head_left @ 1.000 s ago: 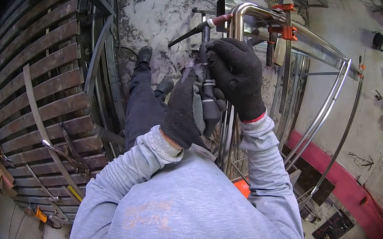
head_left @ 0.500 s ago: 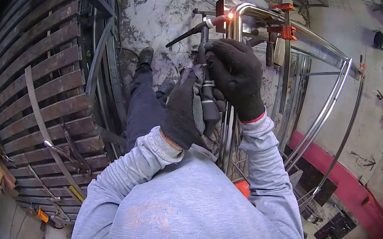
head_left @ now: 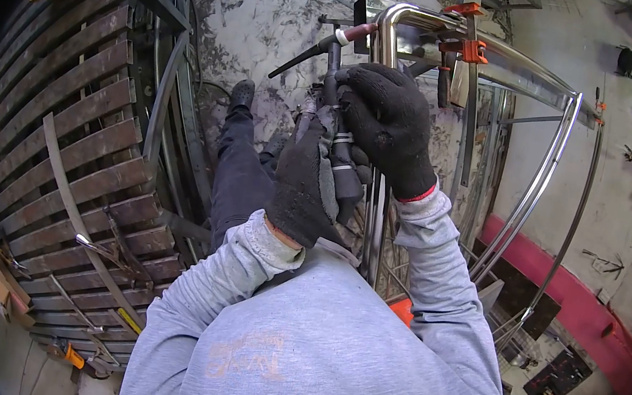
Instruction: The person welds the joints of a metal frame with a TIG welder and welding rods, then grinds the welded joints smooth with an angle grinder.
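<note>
A TIG welding torch (head_left: 335, 59) stands in front of me, with a reddish nozzle and a long black back cap. Its nozzle points at the bend of a shiny metal tube frame (head_left: 388, 34), and no arc glows there. My right hand (head_left: 391, 123), in a dark knit glove, is closed around the torch handle from the right, thumb and fingers near its upper part. From the left, my left hand (head_left: 304, 180), gloved too, is closed against the lower handle; its fingertips are partly hidden.
Orange clamps (head_left: 474, 52) grip the tube frame. Dark metal slats (head_left: 83, 132) fill the left side, with a loose flat bar (head_left: 63, 186) and pliers (head_left: 95, 247) on top. Tools hang along the pale wall (head_left: 561, 175) at right. A person's legs (head_left: 242, 179) show below the slats' edge.
The bright arc at the nozzle tip has gone out. The torch head has tipped slightly left and down, away from the tube; both hands keep their hold.
</note>
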